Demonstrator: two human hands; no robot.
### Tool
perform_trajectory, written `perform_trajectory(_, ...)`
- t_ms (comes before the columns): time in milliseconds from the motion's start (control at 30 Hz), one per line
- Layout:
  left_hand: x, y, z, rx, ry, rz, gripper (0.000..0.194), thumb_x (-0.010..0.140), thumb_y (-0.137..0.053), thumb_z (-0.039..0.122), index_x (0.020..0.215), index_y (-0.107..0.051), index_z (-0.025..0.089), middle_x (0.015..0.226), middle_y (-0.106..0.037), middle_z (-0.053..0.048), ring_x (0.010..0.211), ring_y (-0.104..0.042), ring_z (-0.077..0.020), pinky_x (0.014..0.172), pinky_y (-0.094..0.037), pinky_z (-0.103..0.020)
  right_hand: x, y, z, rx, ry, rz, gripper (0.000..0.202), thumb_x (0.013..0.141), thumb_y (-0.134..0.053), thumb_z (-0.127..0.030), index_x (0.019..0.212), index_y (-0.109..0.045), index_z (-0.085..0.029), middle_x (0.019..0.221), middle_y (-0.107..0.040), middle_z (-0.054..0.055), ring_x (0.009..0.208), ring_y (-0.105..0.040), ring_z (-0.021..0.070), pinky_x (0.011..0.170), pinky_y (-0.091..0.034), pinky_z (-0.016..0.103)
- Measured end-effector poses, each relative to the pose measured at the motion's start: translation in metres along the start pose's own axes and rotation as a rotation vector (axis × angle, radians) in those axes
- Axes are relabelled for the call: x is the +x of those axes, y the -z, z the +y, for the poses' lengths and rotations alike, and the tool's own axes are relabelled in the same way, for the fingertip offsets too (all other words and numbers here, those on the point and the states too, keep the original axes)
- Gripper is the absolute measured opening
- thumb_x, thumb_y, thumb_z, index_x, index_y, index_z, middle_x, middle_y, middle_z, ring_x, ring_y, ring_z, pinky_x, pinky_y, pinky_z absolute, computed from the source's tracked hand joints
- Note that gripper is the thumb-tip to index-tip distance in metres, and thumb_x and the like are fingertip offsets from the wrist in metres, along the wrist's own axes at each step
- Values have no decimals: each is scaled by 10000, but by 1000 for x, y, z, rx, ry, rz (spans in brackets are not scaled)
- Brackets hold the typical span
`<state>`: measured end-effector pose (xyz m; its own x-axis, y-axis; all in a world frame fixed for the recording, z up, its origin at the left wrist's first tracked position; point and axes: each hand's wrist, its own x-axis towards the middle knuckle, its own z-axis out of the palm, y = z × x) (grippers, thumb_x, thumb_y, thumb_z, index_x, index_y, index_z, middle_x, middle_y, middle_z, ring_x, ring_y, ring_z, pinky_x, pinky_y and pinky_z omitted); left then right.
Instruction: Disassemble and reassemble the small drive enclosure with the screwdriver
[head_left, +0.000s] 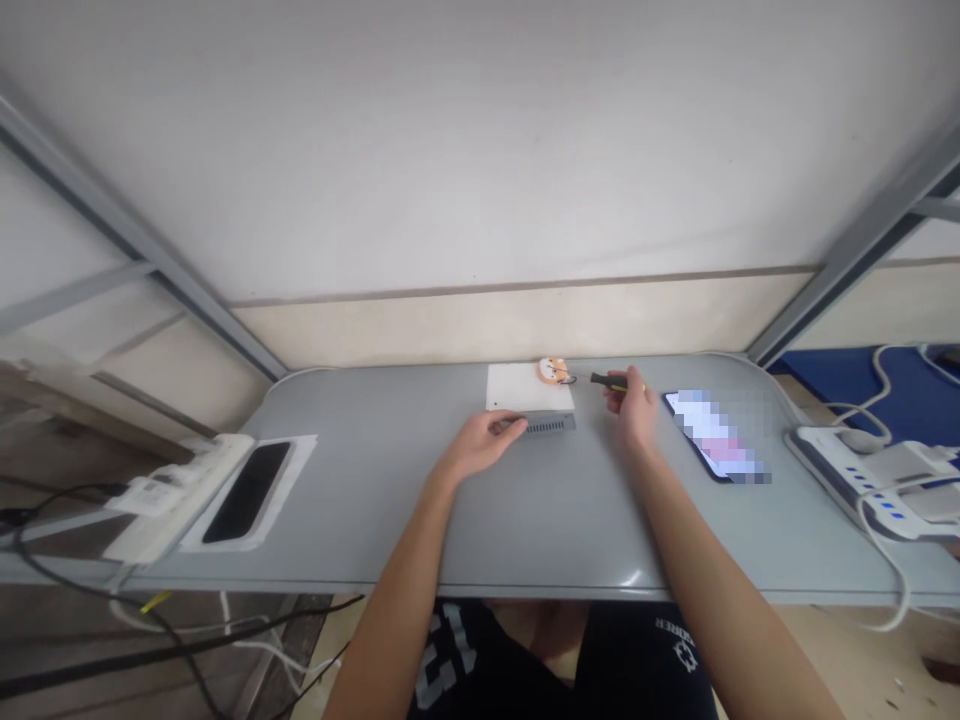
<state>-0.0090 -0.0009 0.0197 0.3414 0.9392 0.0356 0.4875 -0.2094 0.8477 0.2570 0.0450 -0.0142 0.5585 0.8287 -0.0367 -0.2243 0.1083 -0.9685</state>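
My left hand (491,442) is closed on the left end of a flat grey case with a row of slots (551,425), at the near edge of a white sheet (517,385). In my right hand (634,405) is a screwdriver (609,381) with a black and yellow handle, its thin shaft pointing left. The shaft's tip lies close to a small orange and white round item (553,371) with a dark cord, at the sheet's far right corner. Whether the tip touches it I cannot tell.
A lit phone (712,435) lies right of my right hand. Farther right stands a power strip (862,485) with plugs and white cables. At the left, a dark phone (249,490) rests on white paper beside another power strip (184,500). A wall (487,325) closes the table's back.
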Motion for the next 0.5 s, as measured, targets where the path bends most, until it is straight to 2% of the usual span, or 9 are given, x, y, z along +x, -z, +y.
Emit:
perform_trajectory(67,0,-1,0,-9,13,10,455,956,-535,610,1072,-772,240,954,-755,-49,813,-650,-219,746,-498,-329,2,1,-1,16,-2,37,488,856,-569,-647,852,-703,-178,582,-595,16,475,-438,118,461,-296,288)
perform_trajectory(133,1,-3,-1,-3,19,26,498,966,-492,633,901,-758,217,787,-710,-34,715,-617,-204,668,-465,-313,2,1,-1,27,-7,57,482,857,-568,-643,844,-697,-179,573,-593,14,472,-444,118,451,-300,285)
perform_trajectory(233,3,-6,-4,16,28,64,586,987,-413,653,704,-656,202,633,-606,-10,620,-563,-184,598,-413,-302,3,2,0,46,-10,53,476,842,-589,-642,829,-691,-177,574,-596,19,482,-468,124,446,-297,284)
perform_trajectory(367,7,-10,-9,17,7,70,596,1002,-377,651,714,-640,200,674,-638,-15,669,-598,-193,638,-440,-303,2,2,1,67,-6,6,456,843,-585,-630,800,-680,-185,555,-574,11,473,-463,128,458,-289,294)
perform_trajectory(500,9,-12,-11,-7,38,97,613,1026,-339,629,792,-707,198,774,-723,-46,764,-664,-221,746,-504,-327,-3,0,1,118,-52,-129,387,833,-618,-574,747,-663,-199,590,-589,12,490,-486,128,486,-323,302)
